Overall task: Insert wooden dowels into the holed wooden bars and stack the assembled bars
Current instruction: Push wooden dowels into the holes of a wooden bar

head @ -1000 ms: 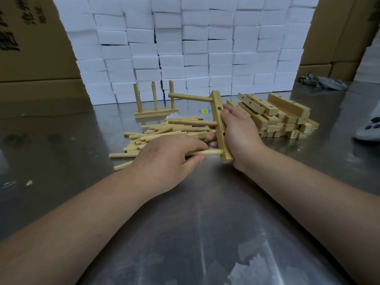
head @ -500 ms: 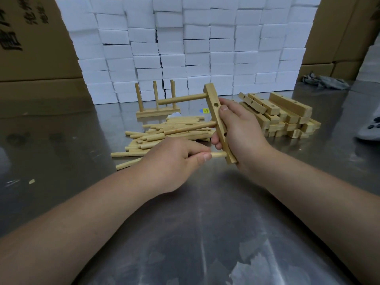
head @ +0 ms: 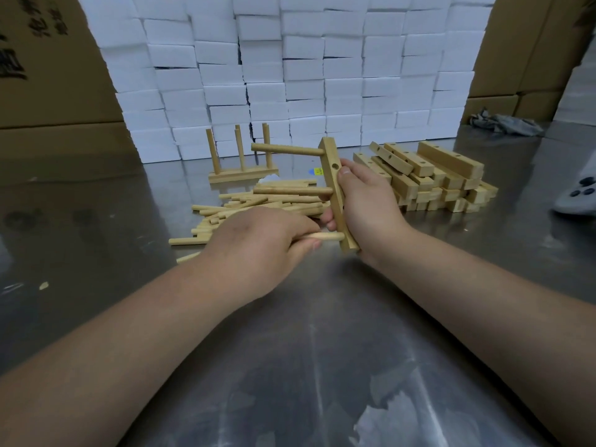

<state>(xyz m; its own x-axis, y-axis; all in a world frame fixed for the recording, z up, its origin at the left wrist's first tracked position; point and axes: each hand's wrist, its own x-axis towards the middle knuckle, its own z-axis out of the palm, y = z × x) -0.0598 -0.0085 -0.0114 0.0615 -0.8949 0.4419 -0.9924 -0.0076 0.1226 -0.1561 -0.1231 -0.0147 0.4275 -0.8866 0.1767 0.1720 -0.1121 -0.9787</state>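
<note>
My right hand [head: 367, 208] grips a holed wooden bar [head: 335, 191], held nearly upright above the steel table. Two dowels stick out of the bar to the left, one at the top [head: 287, 150] and one at the middle [head: 293, 190]. My left hand [head: 258, 243] pinches a third dowel [head: 325, 237], whose tip meets the bar's lowest hole. Behind my hands lies a loose pile of dowels [head: 245, 204]. A stack of holed bars [head: 429, 179] sits to the right. One assembled bar with three upright dowels [head: 240, 166] stands at the back.
A wall of white foam blocks [head: 290, 66] closes the back of the steel table [head: 322, 366]. Cardboard boxes [head: 48, 75] flank it on both sides. A grey cloth [head: 503, 122] lies at the far right, and a grey controller [head: 577, 195] sits at the right edge.
The bar tilted up and left half a second ago, then came back nearer to upright. My left hand keeps the third dowel at the lowest hole, its tip now closer into the bar.
</note>
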